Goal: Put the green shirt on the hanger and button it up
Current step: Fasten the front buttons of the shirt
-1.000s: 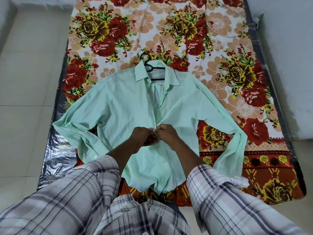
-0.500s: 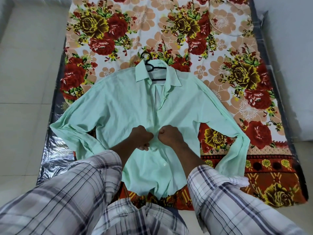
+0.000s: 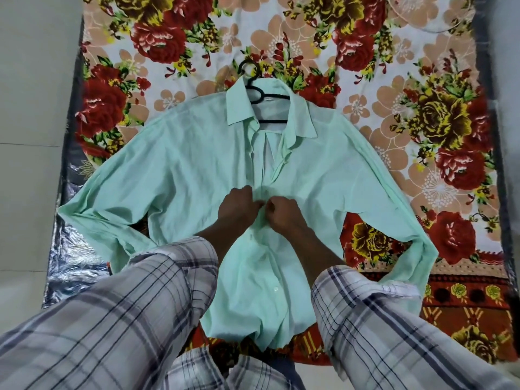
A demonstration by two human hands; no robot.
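Observation:
The light green shirt (image 3: 180,175) lies face up on a floral bedsheet, sleeves spread to both sides. A black hanger (image 3: 259,94) sits inside the collar, its hook poking out above. The front is closed below my hands, with a white button (image 3: 275,289) showing lower down; above them the placket gapes open up to the collar. My left hand (image 3: 236,205) and my right hand (image 3: 282,213) meet at the middle of the placket, each with curled fingers pinching a front edge of the shirt.
The floral bedsheet (image 3: 422,114) covers a mattress with a dark shiny edge (image 3: 73,266) at the left. Tiled floor (image 3: 31,136) lies to the left, and a pale wall or floor strip to the right. My plaid sleeves fill the lower view.
Both hands have moved a little up the placket, from a lower spot to the middle of the chest. The shirt and hanger lie as before.

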